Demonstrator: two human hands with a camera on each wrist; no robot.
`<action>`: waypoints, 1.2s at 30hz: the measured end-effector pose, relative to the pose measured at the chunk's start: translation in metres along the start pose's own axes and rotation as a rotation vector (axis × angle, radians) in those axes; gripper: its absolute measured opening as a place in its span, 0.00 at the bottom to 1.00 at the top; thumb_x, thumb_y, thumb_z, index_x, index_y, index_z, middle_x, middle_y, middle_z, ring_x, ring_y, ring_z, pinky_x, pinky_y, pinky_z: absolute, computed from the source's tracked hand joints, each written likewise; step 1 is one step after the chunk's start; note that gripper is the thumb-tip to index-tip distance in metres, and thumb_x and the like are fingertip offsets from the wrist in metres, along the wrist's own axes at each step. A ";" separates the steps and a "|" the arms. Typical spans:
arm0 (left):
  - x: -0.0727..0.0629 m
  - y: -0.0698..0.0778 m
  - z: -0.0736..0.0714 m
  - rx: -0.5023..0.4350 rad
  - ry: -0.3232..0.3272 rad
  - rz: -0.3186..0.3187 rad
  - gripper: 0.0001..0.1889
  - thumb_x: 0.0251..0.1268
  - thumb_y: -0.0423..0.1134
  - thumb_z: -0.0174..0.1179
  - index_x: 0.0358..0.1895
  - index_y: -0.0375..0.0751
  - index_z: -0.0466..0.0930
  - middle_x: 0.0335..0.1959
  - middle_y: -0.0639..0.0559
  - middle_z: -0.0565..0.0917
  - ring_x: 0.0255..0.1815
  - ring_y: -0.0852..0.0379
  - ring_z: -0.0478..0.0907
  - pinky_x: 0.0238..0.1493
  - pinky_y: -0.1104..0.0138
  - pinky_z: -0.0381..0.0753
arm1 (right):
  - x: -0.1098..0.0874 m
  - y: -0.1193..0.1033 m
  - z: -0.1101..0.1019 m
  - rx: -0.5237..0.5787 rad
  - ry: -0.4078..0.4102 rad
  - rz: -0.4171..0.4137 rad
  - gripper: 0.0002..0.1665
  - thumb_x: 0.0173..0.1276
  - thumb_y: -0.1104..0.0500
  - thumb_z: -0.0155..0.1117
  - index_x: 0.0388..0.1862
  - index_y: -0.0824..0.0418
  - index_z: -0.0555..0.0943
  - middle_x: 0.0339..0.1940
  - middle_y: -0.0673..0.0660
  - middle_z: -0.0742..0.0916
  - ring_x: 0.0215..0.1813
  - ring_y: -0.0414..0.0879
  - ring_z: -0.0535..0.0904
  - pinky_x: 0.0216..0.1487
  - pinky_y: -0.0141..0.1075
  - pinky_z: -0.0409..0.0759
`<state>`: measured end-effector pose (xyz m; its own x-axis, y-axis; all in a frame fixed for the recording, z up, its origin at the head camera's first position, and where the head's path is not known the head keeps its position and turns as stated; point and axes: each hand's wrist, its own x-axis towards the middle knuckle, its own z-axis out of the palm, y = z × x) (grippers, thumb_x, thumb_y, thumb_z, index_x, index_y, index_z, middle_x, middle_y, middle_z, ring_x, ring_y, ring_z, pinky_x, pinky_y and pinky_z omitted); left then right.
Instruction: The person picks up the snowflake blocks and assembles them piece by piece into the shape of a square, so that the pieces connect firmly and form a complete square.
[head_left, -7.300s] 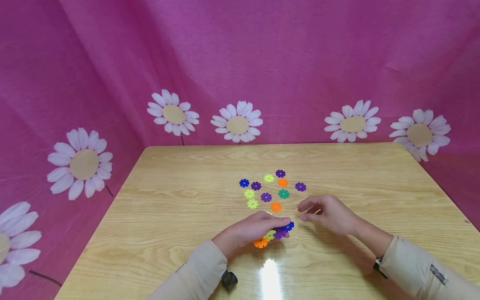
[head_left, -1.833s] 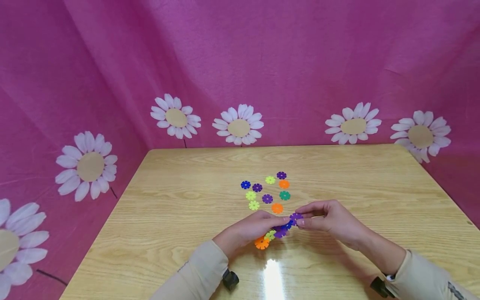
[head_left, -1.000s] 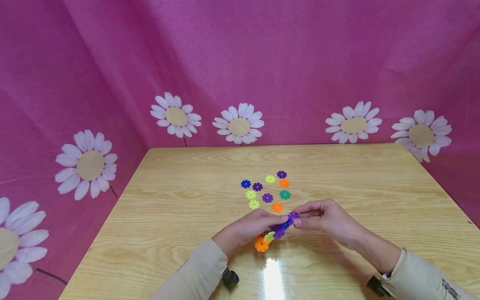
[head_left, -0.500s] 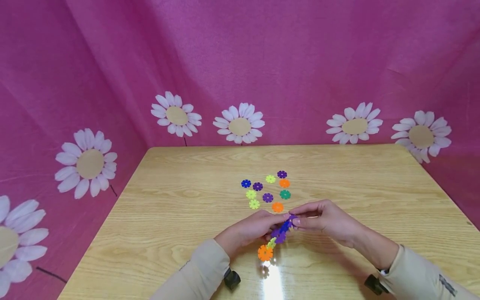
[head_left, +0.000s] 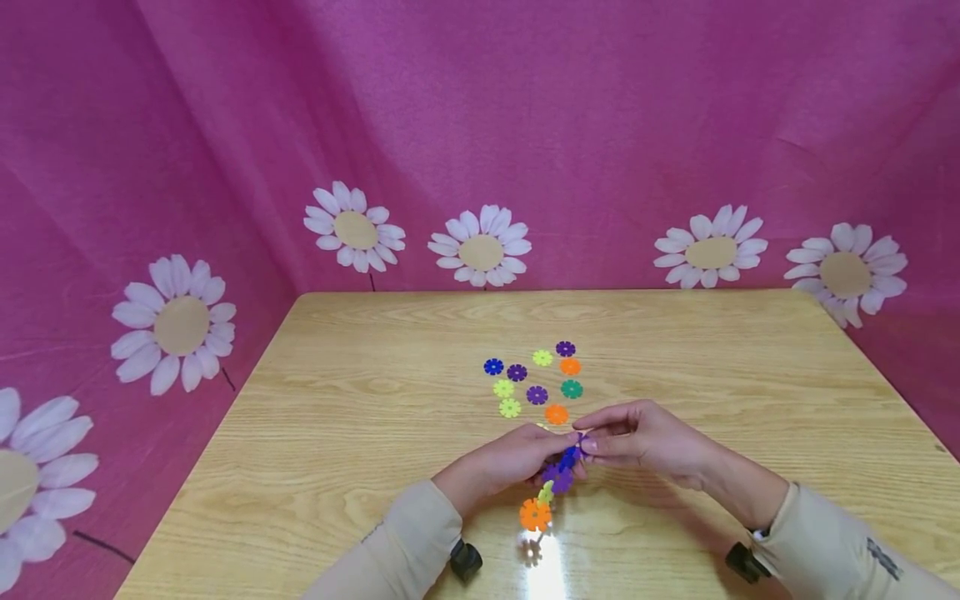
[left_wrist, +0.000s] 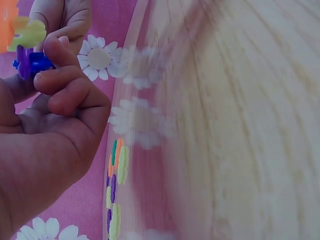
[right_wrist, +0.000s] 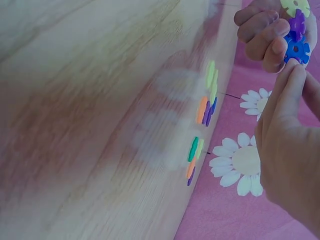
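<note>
A chain of slotted plastic discs hangs between my hands above the table. From its low end it runs through an orange disc point(head_left: 535, 515), a yellow-green disc point(head_left: 547, 493), a purple disc point(head_left: 557, 478) and a blue disc point(right_wrist: 297, 48). My left hand point(head_left: 502, 458) pinches the chain at the blue disc, thumb on top and fingers curled beneath. With thumb and fingertips, my right hand point(head_left: 663, 443) pinches another purple disc point(head_left: 581, 442) against the blue one. Fingers mostly cover that purple disc, so how deep its slot sits cannot be seen.
Several loose discs lie flat beyond my hands, among them a green disc point(head_left: 572, 389), an orange disc point(head_left: 557, 414) and a blue disc point(head_left: 493, 367). The wooden table point(head_left: 337, 433) meets a pink daisy-patterned cloth point(head_left: 585, 142) behind.
The right hand, empty at first, has taken a purple disc from the table's right side and brought it onto the blue disc. The chain's orange end has swung down towards me.
</note>
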<state>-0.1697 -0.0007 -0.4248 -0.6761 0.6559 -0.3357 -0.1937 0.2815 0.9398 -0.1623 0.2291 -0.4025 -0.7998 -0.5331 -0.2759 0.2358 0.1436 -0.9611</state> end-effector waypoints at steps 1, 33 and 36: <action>0.000 0.000 0.000 -0.005 0.002 -0.001 0.29 0.78 0.57 0.46 0.42 0.34 0.87 0.33 0.51 0.88 0.22 0.61 0.66 0.25 0.71 0.63 | 0.001 0.000 -0.001 0.008 -0.010 -0.002 0.30 0.69 0.61 0.67 0.64 0.77 0.73 0.50 0.58 0.88 0.52 0.45 0.86 0.57 0.39 0.83; -0.005 -0.002 -0.004 -0.008 0.024 -0.021 0.27 0.81 0.50 0.43 0.40 0.33 0.88 0.20 0.55 0.80 0.22 0.61 0.69 0.25 0.73 0.66 | 0.046 -0.007 -0.018 -0.810 0.241 -0.066 0.18 0.67 0.56 0.70 0.49 0.68 0.84 0.32 0.53 0.86 0.31 0.43 0.77 0.29 0.33 0.77; -0.004 -0.002 -0.004 -0.011 0.021 -0.016 0.28 0.81 0.50 0.43 0.40 0.32 0.88 0.22 0.55 0.81 0.23 0.61 0.70 0.26 0.73 0.67 | 0.049 -0.005 -0.018 -0.885 0.255 -0.069 0.19 0.66 0.56 0.70 0.50 0.68 0.84 0.35 0.54 0.87 0.32 0.42 0.77 0.30 0.32 0.78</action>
<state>-0.1694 -0.0069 -0.4250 -0.6876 0.6363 -0.3498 -0.2127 0.2842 0.9349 -0.2128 0.2170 -0.4112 -0.9187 -0.3791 -0.1107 -0.2404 0.7593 -0.6047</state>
